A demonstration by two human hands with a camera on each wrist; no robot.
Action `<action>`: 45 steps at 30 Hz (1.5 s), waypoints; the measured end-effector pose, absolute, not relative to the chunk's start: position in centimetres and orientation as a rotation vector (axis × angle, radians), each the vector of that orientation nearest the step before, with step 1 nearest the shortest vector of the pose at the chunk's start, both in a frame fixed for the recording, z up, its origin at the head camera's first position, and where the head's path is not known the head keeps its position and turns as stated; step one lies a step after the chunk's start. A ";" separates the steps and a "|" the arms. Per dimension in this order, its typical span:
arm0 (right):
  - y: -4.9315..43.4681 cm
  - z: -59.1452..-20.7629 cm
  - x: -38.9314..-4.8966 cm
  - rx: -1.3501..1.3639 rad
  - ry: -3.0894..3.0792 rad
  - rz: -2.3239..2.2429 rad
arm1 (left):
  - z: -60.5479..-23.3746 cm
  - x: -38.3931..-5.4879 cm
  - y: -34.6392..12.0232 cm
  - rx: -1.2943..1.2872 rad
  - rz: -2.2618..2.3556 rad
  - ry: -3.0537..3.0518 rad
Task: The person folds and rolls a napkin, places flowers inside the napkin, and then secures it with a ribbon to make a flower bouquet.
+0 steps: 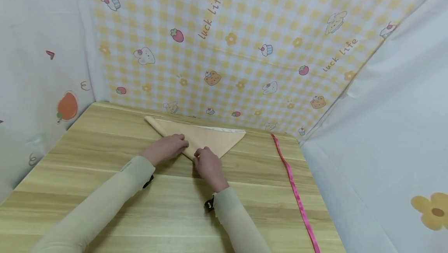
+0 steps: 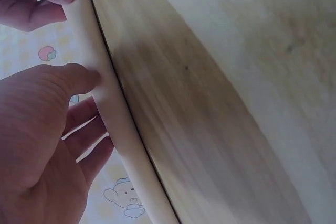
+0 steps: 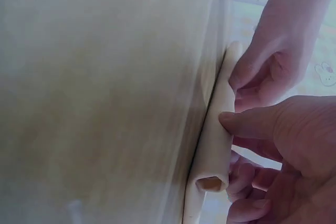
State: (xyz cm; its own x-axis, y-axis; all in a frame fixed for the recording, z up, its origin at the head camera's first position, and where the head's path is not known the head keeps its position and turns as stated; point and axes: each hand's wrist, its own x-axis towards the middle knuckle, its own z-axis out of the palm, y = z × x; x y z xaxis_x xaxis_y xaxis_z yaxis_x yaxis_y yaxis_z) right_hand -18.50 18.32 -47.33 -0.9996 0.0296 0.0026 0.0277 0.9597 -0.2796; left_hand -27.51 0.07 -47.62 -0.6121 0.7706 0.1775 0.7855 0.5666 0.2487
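At the far left hangs a pale sheet with orange fruit prints [image 1: 35,70]. Next to it, a checked yellow backdrop [image 1: 241,27] spans the rear of a wooden table [image 1: 168,222].

A person's left hand [image 1: 168,148], in a pale sleeve [image 1: 105,202], reaches in from the near left. Its thumb rests on a roll [image 3: 214,142] along one edge of a beige cloth [image 1: 210,140], with the fingers bent against the other side, so the roll is lightly pinched.

The cloth lies near the table's back edge, just beyond both hands, in a flat triangle. Its longest side runs left to right along the back, with a white strip showing there. The roll slants from the far left corner towards the person, down to the near corner.

The right hand [image 1: 210,167] is nearer that near corner; the left hand is farther up the roll. The right thumb and curled fingers pinch the roll close to its hollow end. The hands are near each other, and the cloth's right corner stretches past them, untouched.

Farther right, a pink ribbon [image 1: 294,187] lies lengthwise, well apart from the cloth. A white sheet [image 1: 385,159] closes the right side.
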 end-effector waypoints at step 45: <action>20.3 -45.3 -19.2 0.039 -3.238 0.373 | -47.6 -27.7 1.7 -1.374 -0.399 -2.729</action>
